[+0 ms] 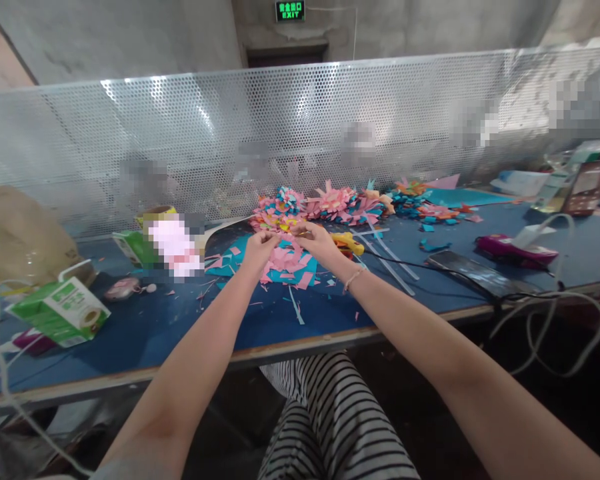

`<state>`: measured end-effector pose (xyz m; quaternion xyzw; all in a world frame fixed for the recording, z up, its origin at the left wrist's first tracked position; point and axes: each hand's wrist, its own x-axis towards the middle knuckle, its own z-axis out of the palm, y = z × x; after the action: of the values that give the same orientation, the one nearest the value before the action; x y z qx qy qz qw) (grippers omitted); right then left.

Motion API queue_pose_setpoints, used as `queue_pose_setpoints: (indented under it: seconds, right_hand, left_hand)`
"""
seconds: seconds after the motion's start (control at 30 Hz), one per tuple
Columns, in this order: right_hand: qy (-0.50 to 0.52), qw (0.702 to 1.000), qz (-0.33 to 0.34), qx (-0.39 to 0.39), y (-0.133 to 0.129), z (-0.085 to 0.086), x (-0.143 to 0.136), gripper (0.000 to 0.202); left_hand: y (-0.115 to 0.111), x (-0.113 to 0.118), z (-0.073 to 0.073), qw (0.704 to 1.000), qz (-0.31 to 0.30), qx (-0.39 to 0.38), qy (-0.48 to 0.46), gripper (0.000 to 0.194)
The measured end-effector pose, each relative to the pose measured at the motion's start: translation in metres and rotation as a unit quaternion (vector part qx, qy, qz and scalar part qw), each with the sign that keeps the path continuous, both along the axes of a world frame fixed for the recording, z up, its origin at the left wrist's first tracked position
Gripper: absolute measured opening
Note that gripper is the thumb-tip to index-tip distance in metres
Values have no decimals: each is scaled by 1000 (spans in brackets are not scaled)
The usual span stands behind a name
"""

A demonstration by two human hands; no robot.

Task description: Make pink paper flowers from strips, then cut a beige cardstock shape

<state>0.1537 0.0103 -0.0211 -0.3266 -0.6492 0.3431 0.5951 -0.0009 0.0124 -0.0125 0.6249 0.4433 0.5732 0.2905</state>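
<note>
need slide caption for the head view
Left hand and right hand close together near pink paper pieces on a blue table.

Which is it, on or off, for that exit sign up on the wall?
On: the exit sign shows bright green characters and letters, glowing against its dark panel.

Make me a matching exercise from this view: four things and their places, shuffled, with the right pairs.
1. Pink cut-paper pieces
2. Nearer green-and-white cardboard carton
3. Lit green exit sign
4. Dark rectangular phone

A. Above the perforated metal screen
B. Right, beside a purple plastic device
C. By the left hand and right hand
D. Left, toward the blue table's front edge

Pairs: 1-C, 2-D, 3-A, 4-B
</note>
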Motion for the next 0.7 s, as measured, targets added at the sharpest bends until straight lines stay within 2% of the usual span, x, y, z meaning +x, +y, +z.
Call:
queue_pose_setpoints:
  seconds: [0.2,0.37,0.57,0.7]
  right_hand:
    - [-56,998,-31,-5,7,-6,3,9]
    - [-43,997,-40,-54,14,-13,5,8]
    - [-4,991,10,-135,10,-13,2,7]
    - [12,984,2,-180,8,-10,3,8]
  left_hand:
    - [3,-2,-4,996,-58,-66,11,17]
    - [4,-4,-4,985,-100,-144,-4,27]
    - [4,-5,-3,987,-67,-149,1,24]
    - [7,-8,-3,990,-44,-128,-30,27]
